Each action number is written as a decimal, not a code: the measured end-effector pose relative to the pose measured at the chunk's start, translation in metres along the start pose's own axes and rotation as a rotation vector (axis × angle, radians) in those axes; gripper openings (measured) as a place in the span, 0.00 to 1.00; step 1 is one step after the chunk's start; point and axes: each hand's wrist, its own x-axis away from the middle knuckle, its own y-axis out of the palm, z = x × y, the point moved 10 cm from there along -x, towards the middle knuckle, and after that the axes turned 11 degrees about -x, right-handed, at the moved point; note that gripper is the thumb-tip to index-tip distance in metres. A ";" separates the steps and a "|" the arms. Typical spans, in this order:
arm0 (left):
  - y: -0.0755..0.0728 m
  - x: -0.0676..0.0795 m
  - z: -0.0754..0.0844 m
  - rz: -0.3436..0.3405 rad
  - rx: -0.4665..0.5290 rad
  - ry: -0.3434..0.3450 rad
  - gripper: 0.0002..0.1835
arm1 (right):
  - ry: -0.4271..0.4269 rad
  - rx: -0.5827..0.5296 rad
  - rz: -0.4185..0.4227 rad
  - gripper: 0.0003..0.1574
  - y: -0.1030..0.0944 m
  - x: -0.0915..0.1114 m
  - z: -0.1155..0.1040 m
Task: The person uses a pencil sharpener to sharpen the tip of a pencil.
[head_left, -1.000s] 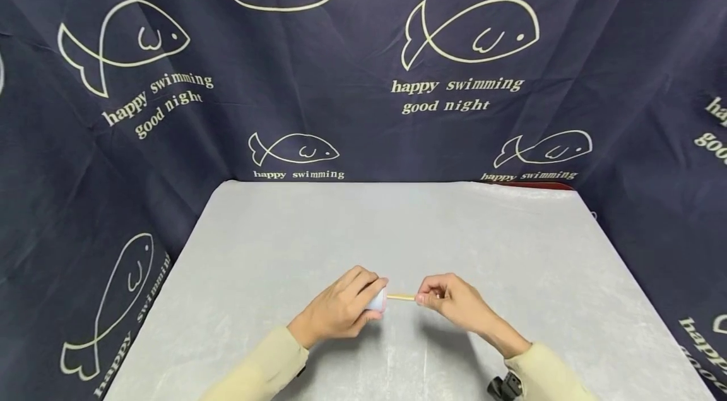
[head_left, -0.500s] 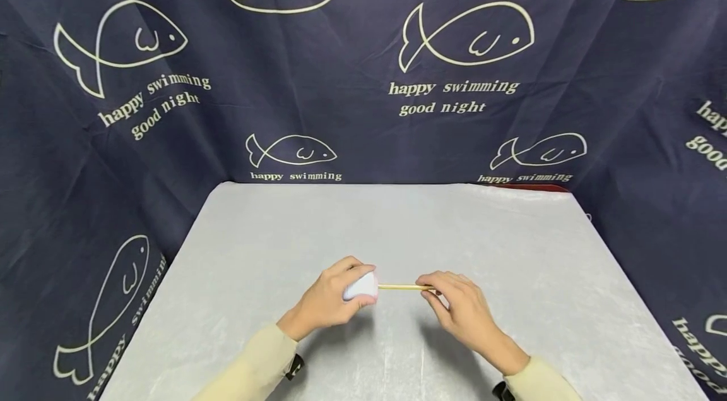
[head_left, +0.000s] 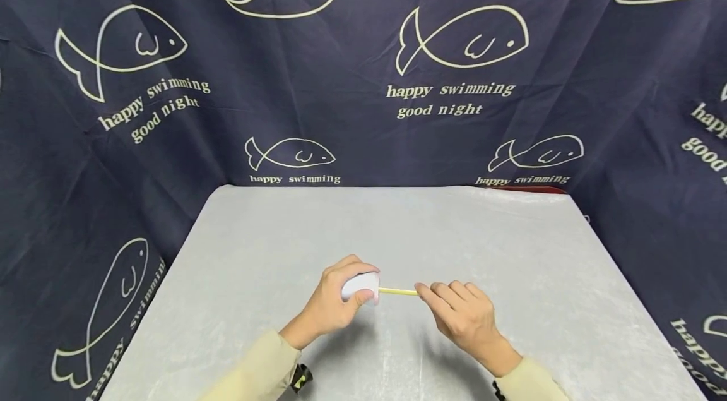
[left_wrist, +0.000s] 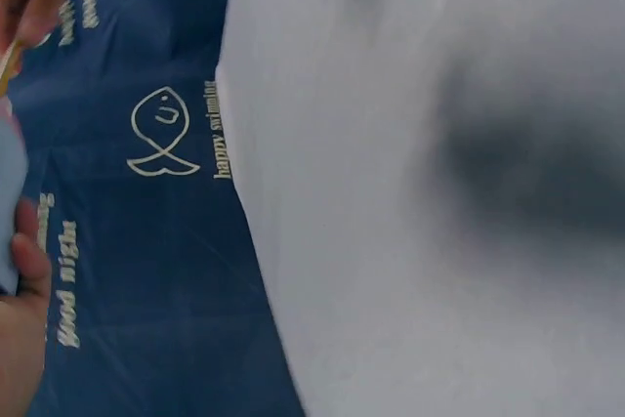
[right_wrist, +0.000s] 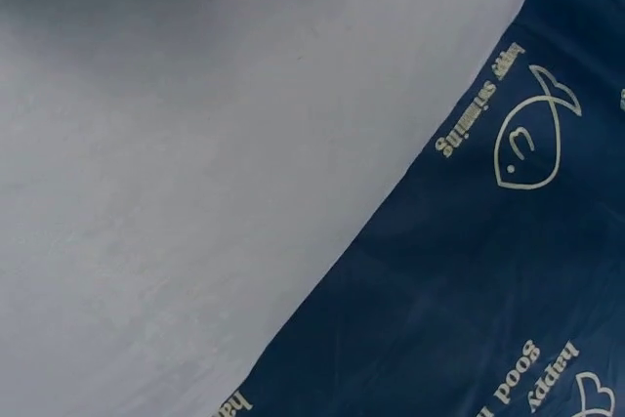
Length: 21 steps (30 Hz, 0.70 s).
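My left hand (head_left: 329,303) grips a pale blue pencil sharpener (head_left: 358,285) with a pinkish-white end that faces right. A yellow pencil (head_left: 397,291) runs level from that end to my right hand (head_left: 464,317), whose fingertips pinch it; its far tip is hidden inside the sharpener. Both hands are above the tabletop, casting shadows on it. At the left edge of the left wrist view, part of the sharpener (left_wrist: 9,204) shows with the pencil (left_wrist: 8,67) at its top. Neither hand nor pencil appears in the right wrist view.
A table with a pale grey cloth (head_left: 272,230) spreads beneath the hands. Dark blue curtains (head_left: 363,91) with fish drawings and lettering hang behind it and at both sides. Something red (head_left: 534,189) peeks out at the back right edge.
The sharpener and both hands have shifted slightly left and up. My right hand has turned about the pencil, its knuckles now uppermost. More of the sharpener shows in my left hand.
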 end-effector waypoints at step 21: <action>0.032 0.052 0.010 0.088 -0.290 0.193 0.20 | 0.989 -0.657 -0.825 0.08 0.062 0.090 0.034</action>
